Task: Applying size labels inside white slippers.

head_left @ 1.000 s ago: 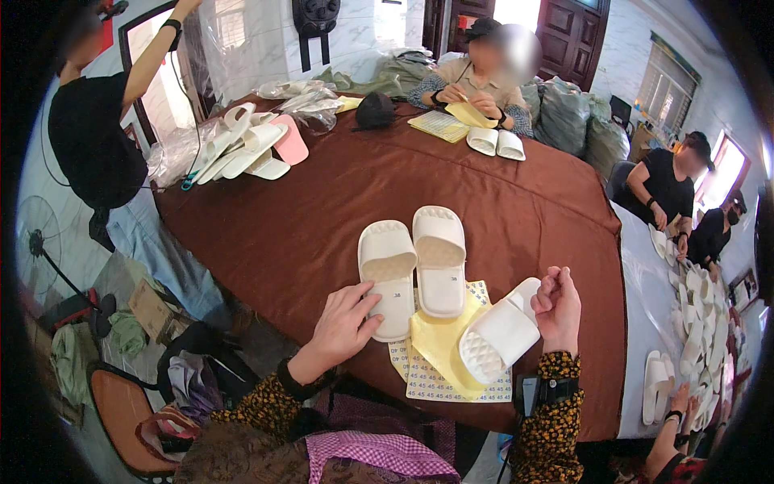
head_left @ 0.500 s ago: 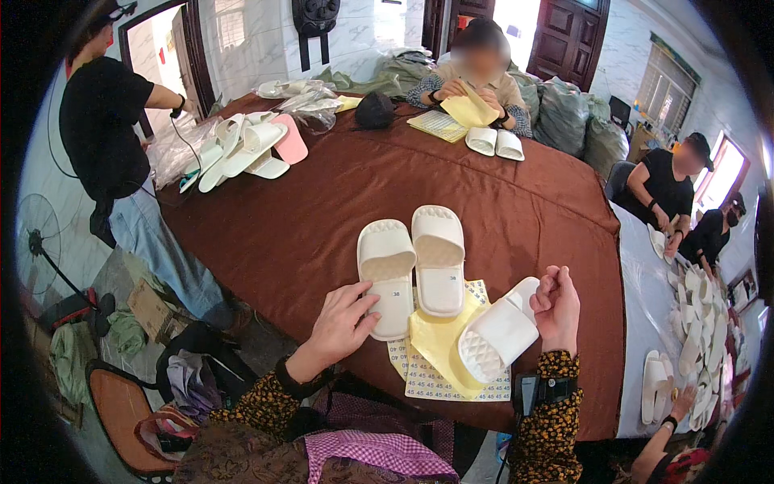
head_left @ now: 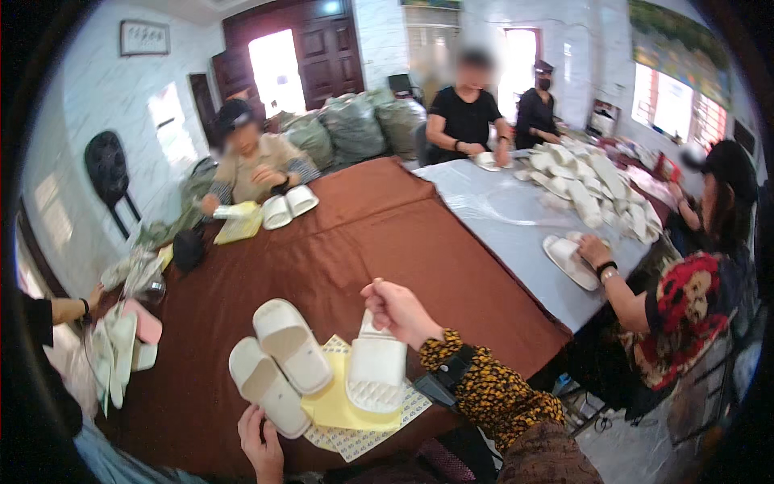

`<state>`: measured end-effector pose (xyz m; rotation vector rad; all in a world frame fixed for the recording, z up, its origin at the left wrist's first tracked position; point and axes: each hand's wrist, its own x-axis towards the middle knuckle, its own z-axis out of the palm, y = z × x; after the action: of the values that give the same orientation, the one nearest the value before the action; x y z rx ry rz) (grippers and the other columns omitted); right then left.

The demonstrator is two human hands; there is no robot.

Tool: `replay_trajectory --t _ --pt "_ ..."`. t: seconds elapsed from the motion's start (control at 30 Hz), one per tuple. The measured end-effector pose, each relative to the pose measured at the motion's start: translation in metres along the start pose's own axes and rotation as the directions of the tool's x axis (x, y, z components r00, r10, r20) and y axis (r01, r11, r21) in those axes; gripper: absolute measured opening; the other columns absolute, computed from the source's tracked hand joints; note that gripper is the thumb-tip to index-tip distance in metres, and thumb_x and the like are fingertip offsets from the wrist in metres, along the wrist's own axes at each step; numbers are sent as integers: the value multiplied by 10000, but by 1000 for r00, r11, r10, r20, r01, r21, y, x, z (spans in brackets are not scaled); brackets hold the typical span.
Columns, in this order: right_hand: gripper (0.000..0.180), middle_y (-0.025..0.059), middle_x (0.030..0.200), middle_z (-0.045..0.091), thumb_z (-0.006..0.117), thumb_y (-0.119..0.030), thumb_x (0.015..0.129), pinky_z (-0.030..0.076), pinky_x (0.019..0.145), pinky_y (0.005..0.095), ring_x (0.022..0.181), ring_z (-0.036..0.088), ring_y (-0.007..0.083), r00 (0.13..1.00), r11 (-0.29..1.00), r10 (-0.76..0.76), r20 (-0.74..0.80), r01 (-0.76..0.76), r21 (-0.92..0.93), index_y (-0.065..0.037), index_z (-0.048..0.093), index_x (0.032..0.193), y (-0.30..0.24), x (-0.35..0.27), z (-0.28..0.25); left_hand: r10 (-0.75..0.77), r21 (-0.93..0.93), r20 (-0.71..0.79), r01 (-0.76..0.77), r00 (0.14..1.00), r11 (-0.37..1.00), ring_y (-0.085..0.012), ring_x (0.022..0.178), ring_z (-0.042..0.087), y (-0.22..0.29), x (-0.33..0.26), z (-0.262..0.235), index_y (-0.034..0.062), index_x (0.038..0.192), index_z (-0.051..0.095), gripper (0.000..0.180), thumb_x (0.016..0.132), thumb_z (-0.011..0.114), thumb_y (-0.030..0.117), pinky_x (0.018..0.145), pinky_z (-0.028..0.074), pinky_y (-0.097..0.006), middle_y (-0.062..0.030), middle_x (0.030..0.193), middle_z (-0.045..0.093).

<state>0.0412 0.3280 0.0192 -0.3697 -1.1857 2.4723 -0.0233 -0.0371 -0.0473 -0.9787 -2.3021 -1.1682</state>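
Observation:
A pair of white slide slippers (head_left: 292,345) lies side by side in front of me, heels toward me. Beside them rests a third white slipper (head_left: 376,367), turned the other way with its textured toe nearest me. It lies on yellow backing paper (head_left: 339,401) and printed sticker sheets (head_left: 355,440). My left hand (head_left: 262,444) is at the heel of the left slipper, fingers stretched out and apart. Over the far heel end of the third slipper, my right hand (head_left: 399,313) has its thumb and fingers pinched together; anything between the tips is too small to make out.
Brown cloth (head_left: 387,242) covers my table. Across it a person handles yellow sheets (head_left: 239,224) beside another slipper pair (head_left: 289,206). More slippers (head_left: 121,347) lie at the left. A grey-covered table (head_left: 500,202) at right holds a slipper heap (head_left: 592,177); several people work around it.
The view has swung to the right. My right hand has moved from beside the third slipper to over its heel end. My left hand has slid back to the left slipper's heel edge.

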Motion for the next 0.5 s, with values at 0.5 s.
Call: replay_trajectory --t 0.5 --pt "284 0 707 493 442 -296 1018 389 490 284 495 369 89 998 999 -33 58 33 8 -53 572 953 -7 -3 -1 171 100 -96 -161 981 982 -360 988 616 25 17 -6 -43 1068 651 198 903 605 57 880 495 -414 -206 1084 647"
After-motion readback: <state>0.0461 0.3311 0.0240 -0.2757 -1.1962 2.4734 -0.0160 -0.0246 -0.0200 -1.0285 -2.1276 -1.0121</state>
